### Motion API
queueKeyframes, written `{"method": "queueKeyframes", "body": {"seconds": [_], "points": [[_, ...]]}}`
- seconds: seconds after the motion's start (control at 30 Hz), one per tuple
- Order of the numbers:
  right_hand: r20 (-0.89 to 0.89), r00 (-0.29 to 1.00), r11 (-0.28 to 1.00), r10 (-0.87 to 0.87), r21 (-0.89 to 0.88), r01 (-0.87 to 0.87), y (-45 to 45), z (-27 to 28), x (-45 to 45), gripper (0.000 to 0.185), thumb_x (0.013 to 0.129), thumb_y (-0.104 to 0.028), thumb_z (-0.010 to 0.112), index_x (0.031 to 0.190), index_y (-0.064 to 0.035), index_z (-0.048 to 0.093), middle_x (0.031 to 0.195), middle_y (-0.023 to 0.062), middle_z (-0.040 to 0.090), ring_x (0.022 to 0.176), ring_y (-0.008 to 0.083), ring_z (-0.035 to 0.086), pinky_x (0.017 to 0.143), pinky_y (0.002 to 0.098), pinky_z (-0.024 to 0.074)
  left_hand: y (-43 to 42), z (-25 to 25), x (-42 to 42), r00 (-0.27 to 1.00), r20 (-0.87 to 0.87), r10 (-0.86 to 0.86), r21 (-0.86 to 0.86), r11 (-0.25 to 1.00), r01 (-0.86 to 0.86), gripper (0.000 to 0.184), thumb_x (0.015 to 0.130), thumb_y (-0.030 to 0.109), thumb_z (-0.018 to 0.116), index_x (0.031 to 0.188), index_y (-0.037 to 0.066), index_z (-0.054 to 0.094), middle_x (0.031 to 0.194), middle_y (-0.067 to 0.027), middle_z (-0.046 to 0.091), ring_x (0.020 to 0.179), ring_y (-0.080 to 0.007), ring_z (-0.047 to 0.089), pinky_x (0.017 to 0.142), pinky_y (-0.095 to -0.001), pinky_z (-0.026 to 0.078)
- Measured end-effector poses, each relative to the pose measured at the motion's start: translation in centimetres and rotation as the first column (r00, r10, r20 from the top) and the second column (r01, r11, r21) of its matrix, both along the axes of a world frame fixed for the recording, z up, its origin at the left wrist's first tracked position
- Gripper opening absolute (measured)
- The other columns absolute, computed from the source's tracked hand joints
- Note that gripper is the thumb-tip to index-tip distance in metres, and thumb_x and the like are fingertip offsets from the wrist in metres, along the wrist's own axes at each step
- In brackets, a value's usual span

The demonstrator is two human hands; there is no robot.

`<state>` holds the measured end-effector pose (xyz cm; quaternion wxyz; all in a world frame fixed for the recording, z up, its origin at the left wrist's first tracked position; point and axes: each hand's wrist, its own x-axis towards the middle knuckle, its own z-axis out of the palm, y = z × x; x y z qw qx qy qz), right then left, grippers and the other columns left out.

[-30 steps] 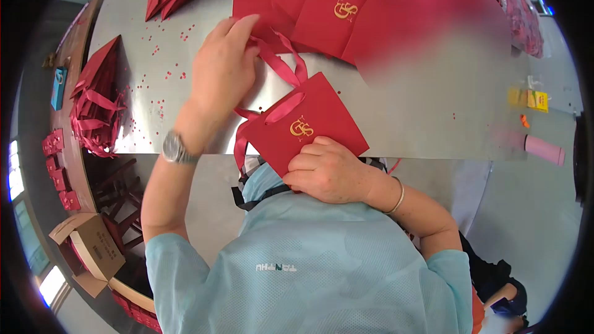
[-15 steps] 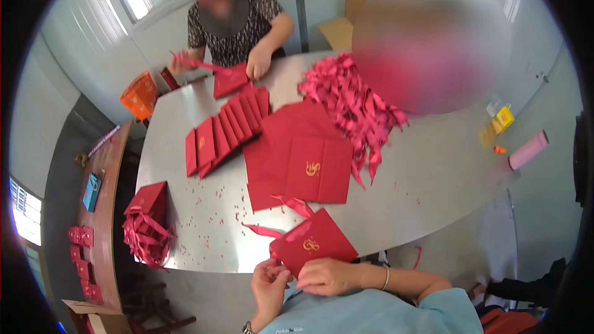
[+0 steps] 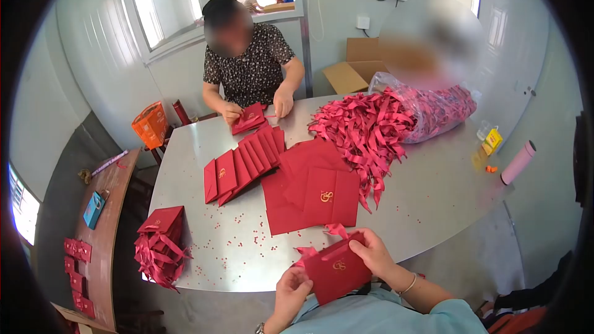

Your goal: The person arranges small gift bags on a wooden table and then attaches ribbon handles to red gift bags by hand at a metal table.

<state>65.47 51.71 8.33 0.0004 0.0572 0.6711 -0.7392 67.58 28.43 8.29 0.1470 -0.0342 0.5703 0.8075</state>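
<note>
A small red paper gift bag (image 3: 334, 277) with a gold emblem is held near my body, at the table's front edge. My left hand (image 3: 293, 291) is closed on its left edge, and my right hand (image 3: 370, 251) pinches its upper right corner with the thumb in front. Pink-red ribbon (image 3: 336, 230) sticks up at the bag's top. Just beyond lie flat red bags (image 3: 309, 210), overlapping one another. To their left a fanned row of folded red bags (image 3: 244, 164) leans together.
A heap of ribbons (image 3: 365, 127) spills from a clear plastic bag (image 3: 436, 114). Ribboned bags (image 3: 162, 244) are stacked at the left edge. Across the metal table (image 3: 427, 192), a person (image 3: 253, 68) handles another red bag. A pink bottle (image 3: 518, 162) stands at right.
My right hand has moved from the bag's lower edge up to its top right corner. The bag is turned more upright. The camera view has tilted up.
</note>
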Motion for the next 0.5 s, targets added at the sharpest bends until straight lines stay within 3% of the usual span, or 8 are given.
{"method": "queueKeyframes", "body": {"seconds": [0.03, 0.07, 0.17, 0.3, 0.33, 0.37, 0.43, 0.5], "points": [[-0.006, 1.0, 1.0, -0.01, -0.004, 0.01, -0.2, 0.7, 0.1, 0.031, 0.093, -0.01, 0.06, 0.121, 0.001, 0.051, 0.104, 0.0077, 0.062, 0.096, 0.012, 0.059, 0.086, 0.028, 0.0484, -0.3, 0.5, -0.2, 0.997, 0.08, -0.021, 0.126, 0.992, 0.01, 0.029, 0.087, 0.0, 0.061, 0.116, 0.0, 0.055, 0.096, -0.0042, 0.063, 0.088, -0.0115, 0.061, 0.076, -0.025, 0.053], [-0.088, 0.996, 0.998, 0.018, 0.07, -0.012, -0.4, 1.2, 0.3, 0.032, 0.093, -0.012, 0.06, 0.122, 0.0003, 0.051, 0.104, 0.0076, 0.063, 0.095, 0.0126, 0.059, 0.085, 0.0283, 0.049, -2.0, -0.9, -1.2, 0.965, 0.107, -0.24, 0.181, 0.959, 0.218, 0.042, 0.093, 0.022, 0.062, 0.126, -0.001, 0.049, 0.113, -0.0093, 0.061, 0.102, -0.017, 0.061, 0.086, -0.0314, 0.052], [-0.169, 0.982, 0.973, 0.088, 0.226, -0.048, -1.0, 3.4, 0.9, 0.035, 0.092, -0.014, 0.062, 0.123, -0.0009, 0.052, 0.103, 0.0078, 0.064, 0.094, 0.0135, 0.061, 0.083, 0.0292, 0.0502, -3.5, 0.5, -2.7, 0.915, -0.026, -0.402, 0.248, 0.884, 0.396, 0.08, 0.088, 0.054, 0.062, 0.137, -0.005, 0.04, 0.132, -0.0181, 0.055, 0.117, -0.0231, 0.057, 0.1, -0.0368, 0.045], [-0.108, 0.959, 0.912, 0.261, 0.355, -0.208, -2.3, 5.3, 1.0, 0.041, 0.09, -0.012, 0.063, 0.128, -0.0026, 0.05, 0.1, 0.0069, 0.065, 0.089, 0.0119, 0.061, 0.08, 0.0287, 0.0508, -3.5, 3.1, -5.7, 0.779, -0.034, -0.626, 0.16, 0.766, 0.623, 0.08, 0.089, 0.049, 0.064, 0.141, -0.006, 0.035, 0.131, -0.0163, 0.054, 0.116, -0.021, 0.057, 0.098, -0.0338, 0.046], [-0.148, 0.945, 0.889, 0.291, 0.407, -0.21, -2.8, 5.6, 1.1, 0.041, 0.089, -0.013, 0.065, 0.126, -0.0028, 0.049, 0.099, 0.0104, 0.067, 0.09, 0.0158, 0.064, 0.081, 0.0314, 0.0518, -3.2, 3.9, -6.0, 0.74, -0.016, -0.673, 0.162, 0.728, 0.666, 0.08, 0.09, 0.047, 0.064, 0.142, -0.006, 0.034, 0.131, -0.0155, 0.054, 0.115, -0.0201, 0.057, 0.097, -0.0332, 0.047], [-0.15, 0.949, 0.893, 0.278, 0.405, -0.197, -3.5, 5.6, 1.2, 0.041, 0.089, -0.013, 0.065, 0.126, -0.0028, 0.049, 0.099, 0.0104, 0.067, 0.09, 0.0158, 0.064, 0.081, 0.0314, 0.0518, -2.8, 3.9, -6.5, 0.713, 0.012, -0.701, 0.279, 0.687, 0.671, 0.071, 0.091, 0.039, 0.065, 0.14, -0.004, 0.037, 0.13, -0.0139, 0.054, 0.114, -0.0185, 0.057, 0.095, -0.0317, 0.049], [-0.287, 0.922, 0.877, 0.258, 0.469, -0.099, -4.6, 5.5, 1.6, 0.045, 0.088, -0.014, 0.066, 0.127, -0.0034, 0.047, 0.102, 0.0141, 0.068, 0.095, 0.0219, 0.067, 0.083, 0.0345, 0.0522, -1.8, 4.7, -6.8, 0.715, 0.03, -0.699, 0.286, 0.691, 0.664, 0.066, 0.091, 0.035, 0.066, 0.138, -0.002, 0.039, 0.128, -0.013, 0.056, 0.112, -0.0183, 0.058, 0.094, -0.0315, 0.049], [-0.267, 0.941, 0.871, 0.209, 0.489, -0.055, -5.2, 5.1, 2.1, 0.051, 0.087, -0.015, 0.067, 0.13, -0.0041, 0.042, 0.106, 0.0175, 0.067, 0.098, 0.0281, 0.067, 0.085, 0.0373, 0.0522, -1.2, 4.5, -6.7, 0.746, 0.049, -0.664, 0.321, 0.717, 0.618, 0.05, 0.091, 0.022, 0.068, 0.13, 0.001, 0.047, 0.118, -0.0106, 0.061, 0.104, -0.0184, 0.062, 0.09, -0.0316, 0.052]]}}
